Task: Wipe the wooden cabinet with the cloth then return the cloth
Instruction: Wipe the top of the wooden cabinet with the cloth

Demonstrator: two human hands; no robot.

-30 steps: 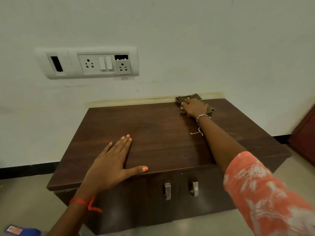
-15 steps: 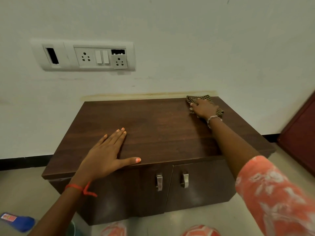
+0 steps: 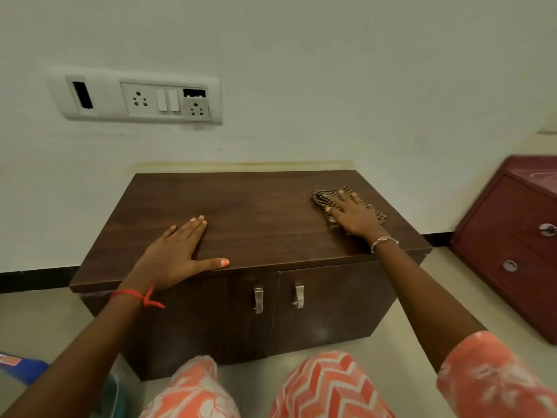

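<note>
A low dark wooden cabinet [image 3: 259, 206] with two doors and metal handles stands against the white wall. A brown checked cloth [image 3: 324, 198] lies flat on the right part of its top. My right hand [image 3: 354, 214] presses down on the cloth with fingers spread, covering its middle. My left hand [image 3: 177, 254] rests flat and empty on the front left of the top, thumb along the front edge.
A white socket and switch panel [image 3: 138, 98] is on the wall above the cabinet. A maroon drawer unit [image 3: 512, 236] stands to the right on the floor. A blue object [image 3: 18, 366] lies on the floor at the lower left. My knees show at the bottom.
My right hand has dragged the cloth from the back edge near the wall toward the front right of the top. The left hand has stayed in place. The view has pulled back.
</note>
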